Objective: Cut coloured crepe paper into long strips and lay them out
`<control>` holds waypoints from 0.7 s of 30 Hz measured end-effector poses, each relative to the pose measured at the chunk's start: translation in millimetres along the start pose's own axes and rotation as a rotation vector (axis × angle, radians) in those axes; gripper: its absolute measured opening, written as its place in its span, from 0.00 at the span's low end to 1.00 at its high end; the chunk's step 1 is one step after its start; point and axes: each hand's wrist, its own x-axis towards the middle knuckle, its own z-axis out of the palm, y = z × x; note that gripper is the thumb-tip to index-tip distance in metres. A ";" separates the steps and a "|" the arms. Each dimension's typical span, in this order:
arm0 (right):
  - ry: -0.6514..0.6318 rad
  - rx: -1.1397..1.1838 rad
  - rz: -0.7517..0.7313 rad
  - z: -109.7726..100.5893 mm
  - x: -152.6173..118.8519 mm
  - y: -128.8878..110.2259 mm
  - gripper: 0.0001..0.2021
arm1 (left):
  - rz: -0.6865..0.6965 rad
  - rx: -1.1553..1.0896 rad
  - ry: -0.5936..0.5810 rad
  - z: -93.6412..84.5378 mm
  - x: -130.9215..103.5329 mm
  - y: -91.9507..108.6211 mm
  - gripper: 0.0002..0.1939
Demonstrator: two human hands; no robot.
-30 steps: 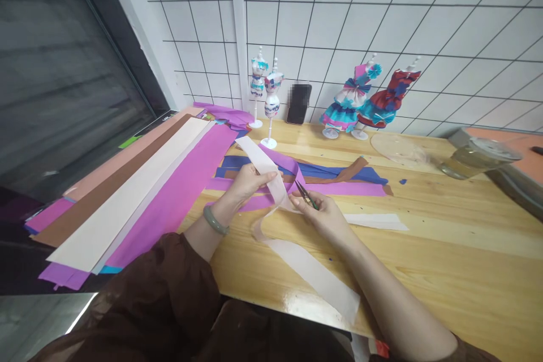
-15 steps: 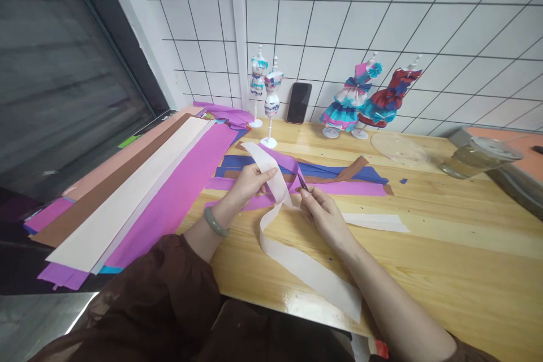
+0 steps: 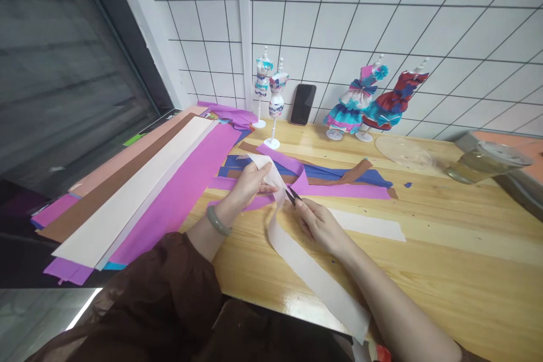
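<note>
Left hand (image 3: 253, 183) is pinching a white strip (image 3: 274, 174) mid-frame, right hand (image 3: 317, 222) gripping dark scissors (image 3: 291, 195) at its edge; phone (image 3: 302, 104)'s upper center.

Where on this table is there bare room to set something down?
Between the right forearm and the clear cup there's bare wood, bar small scraps. It's crowded at left with stacked sheets, and around the left hand with coloured strips.

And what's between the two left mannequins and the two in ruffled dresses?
A black phone, leaning against the tiled wall; the head view shows it.
</note>
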 end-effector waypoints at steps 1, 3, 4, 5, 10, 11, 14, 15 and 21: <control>0.008 0.003 0.004 -0.1 0.2 0.1 0.21 | 0.003 -0.001 0.002 0.3 0.0 0.3 0.15; 0.018 0.018 0.017 -0.8 0.5 -0.5 0.22 | 0.011 -0.006 0.002 1.0 -0.5 1.0 0.15; 0.021 0.029 0.023 -1.3 0.6 -0.9 0.22 | 0.010 -0.009 0.002 1.5 -0.9 1.3 0.15; 0.024 0.040 0.030 -1.7 0.7 -1.3 0.23 | 0.008 -0.010 -0.003 2.1 -1.4 1.5 0.16; 0.035 0.100 0.050 -2.9 1.8 -2.8 0.24 | -0.006 0.014 -0.058 6.7 -5.6 1.7 0.17; 0.036 0.110 0.055 -3.1 1.9 -3.5 0.24 | -0.005 0.021 -0.073 7.5 -6.5 1.6 0.17; 0.037 0.129 0.074 -3.4 1.5 -6.6 0.23 | -0.006 0.032 -0.133 9.0 -8.5 1.3 0.16; 0.038 0.131 0.081 -3.4 1.2 -7.7 0.23 | -0.008 0.036 -0.152 9.2 -9.0 1.2 0.16; 0.053 0.157 0.083 -4.1 1.1 -10.4 0.23 | -0.021 0.032 -0.239 9.9 -11.0 -0.8 0.16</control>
